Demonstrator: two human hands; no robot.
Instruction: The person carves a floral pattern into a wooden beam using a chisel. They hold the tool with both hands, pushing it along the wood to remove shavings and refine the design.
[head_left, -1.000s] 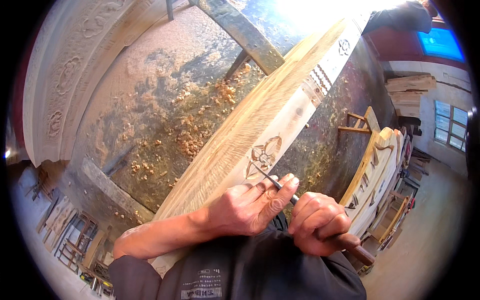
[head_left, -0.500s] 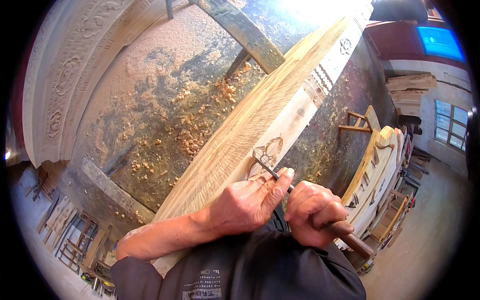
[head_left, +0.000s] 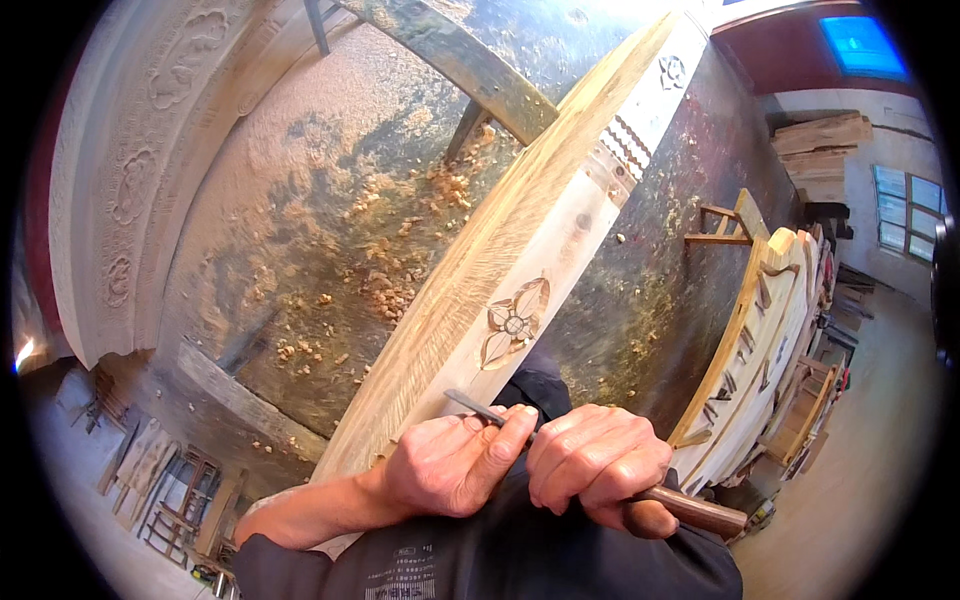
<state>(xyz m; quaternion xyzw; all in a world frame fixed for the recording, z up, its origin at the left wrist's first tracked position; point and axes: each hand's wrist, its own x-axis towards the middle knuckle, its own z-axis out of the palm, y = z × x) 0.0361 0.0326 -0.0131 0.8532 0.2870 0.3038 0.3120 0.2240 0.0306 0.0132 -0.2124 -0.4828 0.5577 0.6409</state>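
A long pale wooden beam [head_left: 540, 245] runs from the lower left up to the far right. On its narrow face sits a carved four-petal flower [head_left: 514, 324]. My right hand [head_left: 598, 462] is wrapped round a wood-carving chisel [head_left: 712, 514] near its brown wooden handle. Closer to the tip, my left hand [head_left: 450, 465] pinches the dark metal shank between thumb and fingers, resting by the beam's near end. The blade tip lies over plain wood just below the flower; whether it touches cannot be seen.
Several carving tools [head_left: 728, 385] lie on a plank bench at the right. A wooden trestle [head_left: 470, 75] meets the beam's far left side. Shavings [head_left: 395, 295] litter the dark floor. A large carved panel [head_left: 130, 190] stands at the far left.
Both hands have drawn back toward me with the chisel, its tip leaving the flower, which now shows whole. The chisel lies at a flatter slant, and the view has shifted slightly.
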